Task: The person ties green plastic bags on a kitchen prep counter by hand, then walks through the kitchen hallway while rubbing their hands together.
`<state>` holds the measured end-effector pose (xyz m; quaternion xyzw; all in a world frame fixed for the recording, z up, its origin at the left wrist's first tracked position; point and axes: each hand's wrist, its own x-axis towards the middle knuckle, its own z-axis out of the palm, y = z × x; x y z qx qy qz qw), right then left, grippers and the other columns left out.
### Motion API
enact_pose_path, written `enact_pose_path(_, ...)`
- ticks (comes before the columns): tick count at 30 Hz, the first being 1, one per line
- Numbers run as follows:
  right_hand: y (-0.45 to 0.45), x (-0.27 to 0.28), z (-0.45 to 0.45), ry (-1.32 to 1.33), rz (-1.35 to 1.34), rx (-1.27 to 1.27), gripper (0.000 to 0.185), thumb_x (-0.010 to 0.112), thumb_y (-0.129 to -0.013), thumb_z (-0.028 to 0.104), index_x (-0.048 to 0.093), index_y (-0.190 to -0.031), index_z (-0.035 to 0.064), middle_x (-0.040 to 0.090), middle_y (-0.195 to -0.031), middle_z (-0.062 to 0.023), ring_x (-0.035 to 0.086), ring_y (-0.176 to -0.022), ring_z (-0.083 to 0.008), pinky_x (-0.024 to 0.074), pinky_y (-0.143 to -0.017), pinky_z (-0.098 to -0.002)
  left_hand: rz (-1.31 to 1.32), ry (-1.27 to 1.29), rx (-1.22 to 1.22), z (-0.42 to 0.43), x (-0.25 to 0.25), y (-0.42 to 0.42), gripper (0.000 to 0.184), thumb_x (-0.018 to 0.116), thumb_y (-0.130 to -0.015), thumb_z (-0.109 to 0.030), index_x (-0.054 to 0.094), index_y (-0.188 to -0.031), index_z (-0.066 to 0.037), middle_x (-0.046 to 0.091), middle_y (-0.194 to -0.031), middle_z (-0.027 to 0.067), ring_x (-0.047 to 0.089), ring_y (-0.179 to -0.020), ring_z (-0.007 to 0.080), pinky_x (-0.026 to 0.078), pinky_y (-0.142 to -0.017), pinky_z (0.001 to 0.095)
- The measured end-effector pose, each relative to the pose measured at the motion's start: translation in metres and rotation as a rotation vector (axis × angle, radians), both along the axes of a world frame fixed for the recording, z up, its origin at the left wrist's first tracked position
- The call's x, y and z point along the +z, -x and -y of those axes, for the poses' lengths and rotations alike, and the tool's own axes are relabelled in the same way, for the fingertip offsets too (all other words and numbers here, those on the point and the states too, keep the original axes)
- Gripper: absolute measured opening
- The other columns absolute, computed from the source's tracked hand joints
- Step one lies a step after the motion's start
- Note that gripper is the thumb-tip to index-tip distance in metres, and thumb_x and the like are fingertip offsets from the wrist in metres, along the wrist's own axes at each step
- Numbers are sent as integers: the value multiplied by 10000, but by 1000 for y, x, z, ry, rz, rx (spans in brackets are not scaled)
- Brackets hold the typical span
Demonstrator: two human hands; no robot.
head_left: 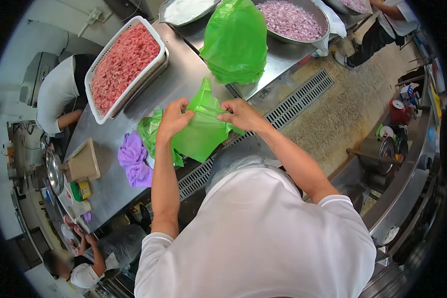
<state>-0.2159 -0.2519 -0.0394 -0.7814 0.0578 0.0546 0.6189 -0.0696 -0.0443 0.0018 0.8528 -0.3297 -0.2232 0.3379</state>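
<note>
A green plastic bag [196, 134] hangs between my two hands in front of my body. My left hand [175, 118] pinches its left side near the top, with the fingers closed. On the other side, my right hand [238, 115] grips the bag's upper right edge between thumb and fingers. Just left of my left hand lies more crumpled green plastic [149, 130], beside a purple cloth [133, 159] on the metal table [181, 62]. Beyond my hands stands a full, rounded green bag [235, 42]; its contents are hidden.
A white basket [102, 120] of ground meat [124, 64] sits on the table at the left. Behind are a bowl of chopped onions [293, 21] and a tray of white stuff [187, 10]. Other people [62, 92] stand around. A floor drain grate [303, 102] runs at right.
</note>
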Motion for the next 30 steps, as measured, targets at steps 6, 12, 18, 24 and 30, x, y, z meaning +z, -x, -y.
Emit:
enact_pose_path(6,3,0,-6,-409,17,-72,196,698,-912,181,633,-884,-2,612,-765,-2,546,-676,-101,453,-614,-280,-72,39,-44,3,-9,-5,111,627,-750,-44,532,-796,-10,531,-726,8,503,-708,116,407,-636,300)
enact_pose_path(12,4,-1,-3,-405,33,-224,149,692,-914,143,638,-909,4,609,-784,21,542,-705,-64,453,-646,-238,-113,-27,-34,-4,-13,-13,103,625,-752,-37,535,-795,-14,549,-750,14,513,-735,108,408,-650,294)
enact_pose_path(18,9,1,-2,-392,-130,-103,203,748,-864,152,663,-930,-20,634,-791,-4,564,-724,-83,470,-674,-246,32,261,48,3,-16,2,143,686,-783,-92,614,-879,-14,615,-788,19,593,-794,143,465,-716,295)
enact_pose_path(24,18,20,-17,-103,180,-277,180,779,-808,139,651,-827,13,614,-728,-13,523,-679,-102,452,-613,-286,-364,186,145,20,17,56,160,675,-901,-142,650,-999,-18,667,-942,83,622,-873,182,486,-782,313)
enact_pose_path(30,24,22,13,-4,197,-666,274,734,-789,58,492,-661,61,502,-644,16,454,-637,-77,374,-558,-268,-1247,1074,646,47,64,71,270,526,-1026,-267,643,-1038,-25,676,-974,61,617,-951,159,482,-864,329)
